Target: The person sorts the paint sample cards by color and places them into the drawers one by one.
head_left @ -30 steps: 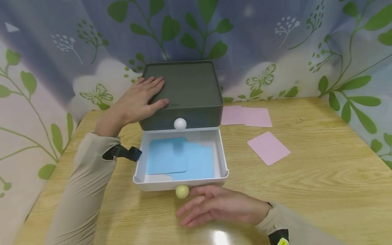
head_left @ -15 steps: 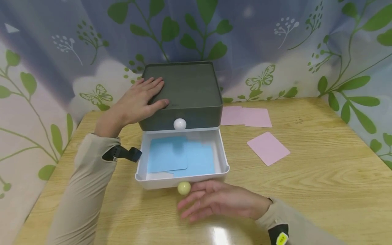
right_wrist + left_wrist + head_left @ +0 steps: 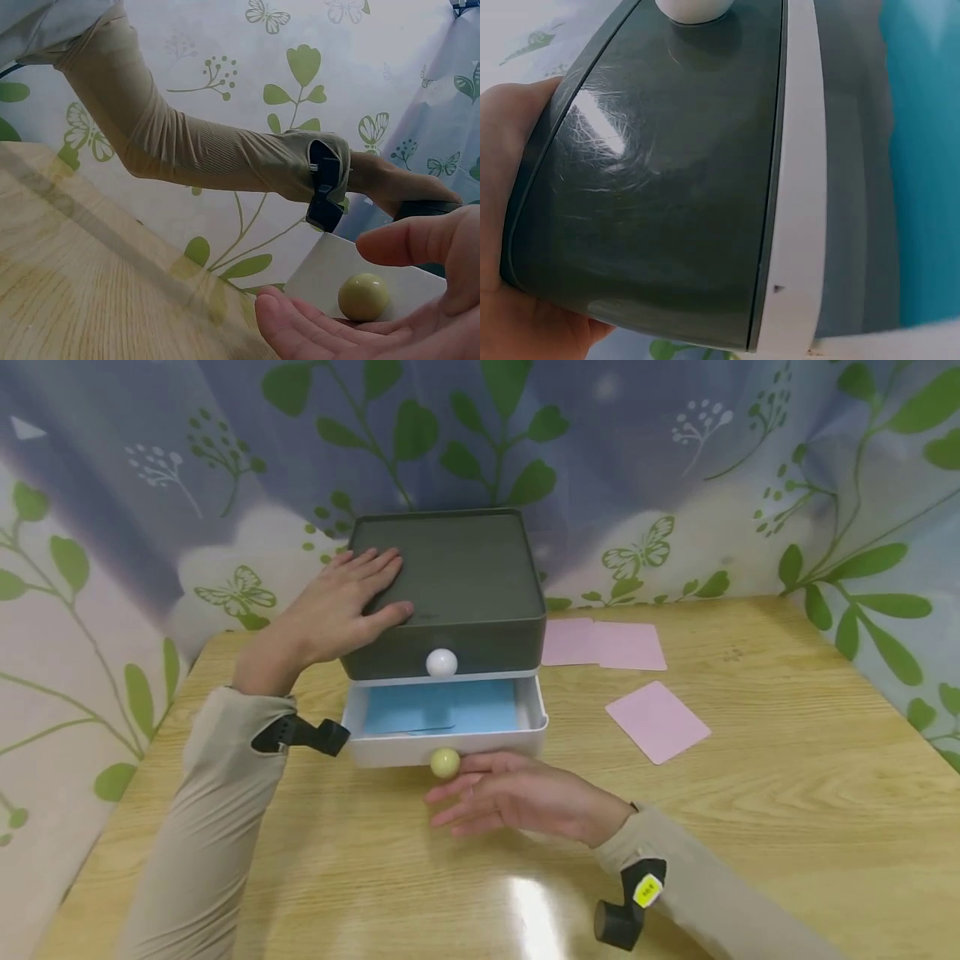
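A dark green two-drawer storage box (image 3: 450,568) stands on the table. My left hand (image 3: 341,606) rests on the left part of its top, fingers spread; the left wrist view shows its dark upper front (image 3: 667,187) with a white round knob (image 3: 442,662). Below, the white lower drawer (image 3: 450,747) is partly out, with blue cards (image 3: 480,706) lying inside. My right hand (image 3: 517,797) is at the drawer's front, just right of its yellow knob (image 3: 446,763), touching the front with extended fingers. In the right wrist view the yellow knob (image 3: 364,297) shows between thumb and fingers.
Two overlapping pink cards (image 3: 630,645) lie right of the box, and a single pink card (image 3: 657,722) lies closer on the wooden table (image 3: 787,827). A leaf-patterned curtain (image 3: 600,460) hangs behind and along both sides.
The lower drawer has slid further back into the box, the right hand moving with it away from the person. More of the blue cards is covered. The left hand has stayed put.
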`<state>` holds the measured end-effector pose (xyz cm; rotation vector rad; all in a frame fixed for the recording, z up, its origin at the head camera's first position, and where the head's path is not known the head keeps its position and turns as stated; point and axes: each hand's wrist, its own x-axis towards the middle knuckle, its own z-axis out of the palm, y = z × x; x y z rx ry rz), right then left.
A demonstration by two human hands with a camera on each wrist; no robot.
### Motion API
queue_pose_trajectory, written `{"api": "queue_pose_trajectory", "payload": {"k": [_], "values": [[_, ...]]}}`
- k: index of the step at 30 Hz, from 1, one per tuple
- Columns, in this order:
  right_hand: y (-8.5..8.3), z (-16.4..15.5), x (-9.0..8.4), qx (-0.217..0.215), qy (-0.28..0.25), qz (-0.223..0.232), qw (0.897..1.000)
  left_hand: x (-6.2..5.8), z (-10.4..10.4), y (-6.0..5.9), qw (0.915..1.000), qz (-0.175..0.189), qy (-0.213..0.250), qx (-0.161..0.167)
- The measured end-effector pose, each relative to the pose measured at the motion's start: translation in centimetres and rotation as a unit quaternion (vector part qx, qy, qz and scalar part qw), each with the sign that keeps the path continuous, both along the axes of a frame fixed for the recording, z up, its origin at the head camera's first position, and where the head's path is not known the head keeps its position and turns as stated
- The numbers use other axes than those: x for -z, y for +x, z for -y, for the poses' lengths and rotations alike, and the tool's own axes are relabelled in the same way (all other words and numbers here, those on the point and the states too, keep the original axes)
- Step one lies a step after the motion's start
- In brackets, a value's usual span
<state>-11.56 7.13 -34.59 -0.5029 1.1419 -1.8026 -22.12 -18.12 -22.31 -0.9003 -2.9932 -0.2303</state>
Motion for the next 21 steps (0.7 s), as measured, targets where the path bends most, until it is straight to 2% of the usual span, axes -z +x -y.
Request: {"api": "queue_pose_trajectory", "payload": {"k": [12, 21], "values": [[-3.5, 0.8, -0.3, 0.054, 0.007, -0.012, 0.998, -0.4, -0.2, -0.3, 1.0000, -0.001, -0.002, -0.002], [-4.4, 1.4, 0.3, 0.083, 0.003, 0.002, 0.997, -0.2, 0.0, -0.1, 1.0000, 0.001, 0.007, 0.003]]}}
